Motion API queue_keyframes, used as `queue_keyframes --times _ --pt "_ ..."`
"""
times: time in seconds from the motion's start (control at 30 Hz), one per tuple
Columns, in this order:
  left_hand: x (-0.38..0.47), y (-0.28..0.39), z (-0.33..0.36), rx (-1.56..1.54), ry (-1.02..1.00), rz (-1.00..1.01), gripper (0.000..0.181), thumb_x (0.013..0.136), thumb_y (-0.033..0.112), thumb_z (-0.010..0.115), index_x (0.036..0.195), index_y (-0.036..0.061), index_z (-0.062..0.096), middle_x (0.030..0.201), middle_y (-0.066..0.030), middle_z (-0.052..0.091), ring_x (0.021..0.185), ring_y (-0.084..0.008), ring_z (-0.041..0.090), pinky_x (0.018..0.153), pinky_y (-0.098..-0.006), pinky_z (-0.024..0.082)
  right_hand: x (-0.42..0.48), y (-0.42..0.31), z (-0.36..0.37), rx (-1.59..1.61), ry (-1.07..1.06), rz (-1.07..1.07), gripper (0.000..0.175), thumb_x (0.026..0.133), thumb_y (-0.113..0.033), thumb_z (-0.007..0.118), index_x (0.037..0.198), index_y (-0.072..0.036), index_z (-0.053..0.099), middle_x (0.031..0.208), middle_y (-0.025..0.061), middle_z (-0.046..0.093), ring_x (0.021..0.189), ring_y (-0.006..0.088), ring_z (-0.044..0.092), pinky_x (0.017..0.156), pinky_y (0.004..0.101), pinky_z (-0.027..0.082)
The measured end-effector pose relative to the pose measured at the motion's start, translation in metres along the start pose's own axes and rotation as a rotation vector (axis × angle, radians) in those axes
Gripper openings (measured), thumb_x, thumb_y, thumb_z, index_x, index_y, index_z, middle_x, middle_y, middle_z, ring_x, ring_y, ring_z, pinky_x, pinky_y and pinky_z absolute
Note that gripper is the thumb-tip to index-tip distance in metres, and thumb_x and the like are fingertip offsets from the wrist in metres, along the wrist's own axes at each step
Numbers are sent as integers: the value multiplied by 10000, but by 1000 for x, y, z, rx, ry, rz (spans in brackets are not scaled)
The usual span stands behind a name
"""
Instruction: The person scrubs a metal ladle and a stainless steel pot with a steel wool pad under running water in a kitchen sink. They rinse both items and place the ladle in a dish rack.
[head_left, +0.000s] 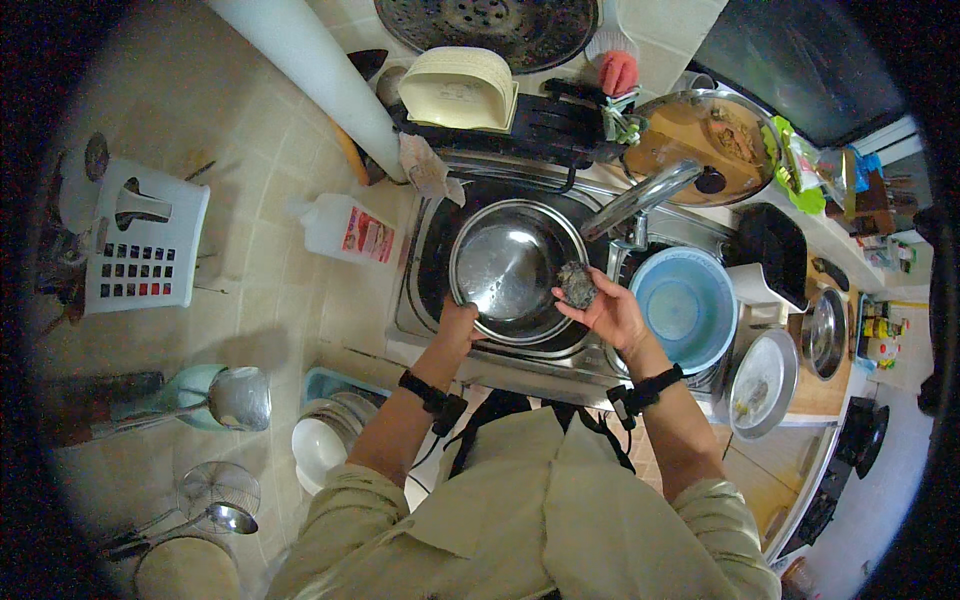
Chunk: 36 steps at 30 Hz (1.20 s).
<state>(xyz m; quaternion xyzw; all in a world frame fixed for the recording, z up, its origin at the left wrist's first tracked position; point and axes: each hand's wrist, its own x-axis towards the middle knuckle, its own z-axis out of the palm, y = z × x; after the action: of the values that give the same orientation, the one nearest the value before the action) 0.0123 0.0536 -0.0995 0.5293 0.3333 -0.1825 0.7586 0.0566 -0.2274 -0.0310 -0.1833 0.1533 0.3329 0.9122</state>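
Observation:
My left hand (459, 324) grips the near left rim of a round stainless steel bowl (495, 262), which is over the left basin of a metal sink (420, 300). A grey scouring pad of metal wool (576, 285) rests in the fingers of my right hand (611, 309), at the bowl's right edge. Above and to the right of the bowl is the chrome faucet (649, 199), its spout pointing towards the bowl. A light blue plastic basin (684, 309) sits over the sink's right side. The bowl's inside looks shiny, with some droplets or spots.
A white plastic jug (337, 227) stands left of the sink. Behind are a cream plastic holder (457, 86) and a large glass lid (701, 146). To the right are a metal pan (763, 382) and a steel bowl (823, 334). Stacked white bowls (322, 442) are at lower left.

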Motion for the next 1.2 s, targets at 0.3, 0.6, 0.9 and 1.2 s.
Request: queue_keyframes --times 0.3,0.6,0.9,1.2 --pt "45 -25 -7 -47 61 -12 401 768 9 522 1169 -5 500 1050 -184 614 859 -348 662 668 -524 599 -4 11 -31 -545 396 -19 262 946 -168 540 1190 -81 578 1136 44 617 955 184 614 827 370 499" --pt "70 -36 -21 -41 11 -115 347 797 109 587 1112 -34 572 1030 -169 638 883 -305 663 744 -493 586 -3 18 -25 -477 434 33 295 946 -136 529 1236 -84 527 1140 58 598 1004 213 603 837 360 511" --pt "79 -31 -37 -36 -75 -216 466 796 82 651 1214 0 463 1141 -193 575 983 -339 627 784 -490 574 3 30 -28 -617 407 -15 437 860 -56 641 1262 -72 469 1146 76 567 1004 231 603 867 354 489" --pt "71 -5 -23 987 185 162 409 795 62 613 1191 15 525 1146 -200 591 1012 -380 593 885 -471 489 35 37 -5 -655 488 45 330 915 -236 615 1204 -97 543 1142 -19 544 1019 124 510 874 359 441"
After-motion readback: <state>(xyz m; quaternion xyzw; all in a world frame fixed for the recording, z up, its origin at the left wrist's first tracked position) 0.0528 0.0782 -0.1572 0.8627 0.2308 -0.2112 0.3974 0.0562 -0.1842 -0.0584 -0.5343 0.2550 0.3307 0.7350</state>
